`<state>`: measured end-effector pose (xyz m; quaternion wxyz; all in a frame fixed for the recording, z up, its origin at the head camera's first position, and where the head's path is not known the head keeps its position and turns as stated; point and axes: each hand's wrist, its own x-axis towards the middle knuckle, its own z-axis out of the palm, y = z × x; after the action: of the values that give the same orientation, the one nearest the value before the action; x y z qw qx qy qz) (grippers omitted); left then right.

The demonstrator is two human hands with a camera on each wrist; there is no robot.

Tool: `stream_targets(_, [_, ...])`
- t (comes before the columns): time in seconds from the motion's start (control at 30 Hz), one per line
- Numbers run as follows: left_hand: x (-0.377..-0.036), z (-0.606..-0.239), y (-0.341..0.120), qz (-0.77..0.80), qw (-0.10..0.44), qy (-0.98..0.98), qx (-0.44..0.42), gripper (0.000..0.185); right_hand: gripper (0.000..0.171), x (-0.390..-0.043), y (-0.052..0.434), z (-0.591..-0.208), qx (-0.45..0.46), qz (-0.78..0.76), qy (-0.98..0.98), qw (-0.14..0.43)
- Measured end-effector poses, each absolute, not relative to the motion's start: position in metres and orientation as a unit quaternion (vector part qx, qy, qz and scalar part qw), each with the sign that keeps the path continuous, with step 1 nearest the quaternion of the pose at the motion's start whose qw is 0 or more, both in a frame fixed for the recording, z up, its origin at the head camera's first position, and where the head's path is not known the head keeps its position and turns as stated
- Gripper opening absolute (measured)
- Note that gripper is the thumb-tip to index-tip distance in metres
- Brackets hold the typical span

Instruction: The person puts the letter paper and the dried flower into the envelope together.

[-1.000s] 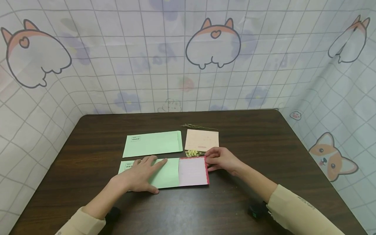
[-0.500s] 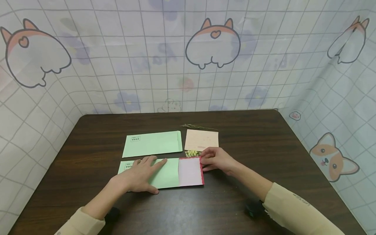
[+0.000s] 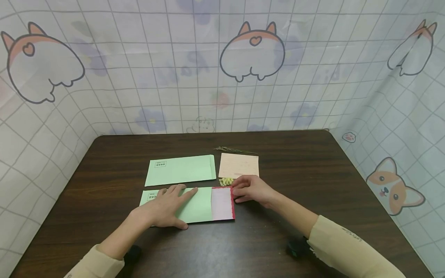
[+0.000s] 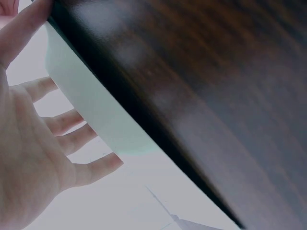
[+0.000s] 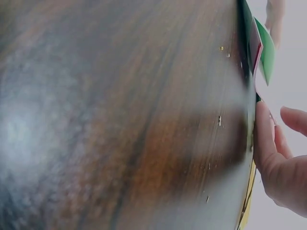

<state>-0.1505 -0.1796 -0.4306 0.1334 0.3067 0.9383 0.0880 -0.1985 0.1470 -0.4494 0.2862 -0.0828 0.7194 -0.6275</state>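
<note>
Sliding further into the near green envelope (image 3: 194,204), the red-edged card (image 3: 222,203) shows less than before (mostly inside); right hand (image 3: 252,189) pinches its edge; left hand (image 3: 163,208) presses flat, fingers spread

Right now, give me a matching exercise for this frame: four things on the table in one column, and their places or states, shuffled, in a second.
Things:
1. red-edged card
2. far green envelope
3. peach card
4. yellow flowers

Places or states:
A. lying alone, untouched, left of the peach card
B. partly inside the near green envelope, right hand at its edge
C. between the peach card and the red-edged card
D. flat, just in front of the dried sprig

Pairs: 1-B, 2-A, 3-D, 4-C
</note>
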Motion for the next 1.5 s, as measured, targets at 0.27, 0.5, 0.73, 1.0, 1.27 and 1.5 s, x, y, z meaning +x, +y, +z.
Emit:
stream_targets(0.27, [-0.151,-0.431,-0.179,0.085,0.130,0.939,0.307,0.104,0.032,-0.199,0.143,-0.451,-0.092,-0.630,0.714,0.291])
stream_targets(0.5, [-0.151,-0.430,-0.178,0.086,0.130,0.938,0.309,0.103,0.034,-0.199,0.137,-0.453,-0.098,-0.634,0.710,0.291])
stream_targets(0.73, [-0.150,-0.431,-0.179,0.085,0.129,0.939,0.307,0.103,0.033,-0.198,0.133,-0.456,-0.107,-0.633,0.708,0.293])
stream_targets(1.0, [-0.150,-0.432,-0.178,0.086,0.134,0.940,0.301,0.104,0.033,-0.197,0.127,-0.457,-0.109,-0.642,0.698,0.299])
stream_targets(1.27, [-0.150,-0.432,-0.178,0.086,0.135,0.940,0.301,0.105,0.037,-0.196,0.121,-0.456,-0.121,-0.648,0.686,0.308])
stream_targets(1.5, [-0.151,-0.431,-0.178,0.086,0.134,0.940,0.300,0.104,0.037,-0.198,0.118,-0.458,-0.133,-0.647,0.685,0.308])
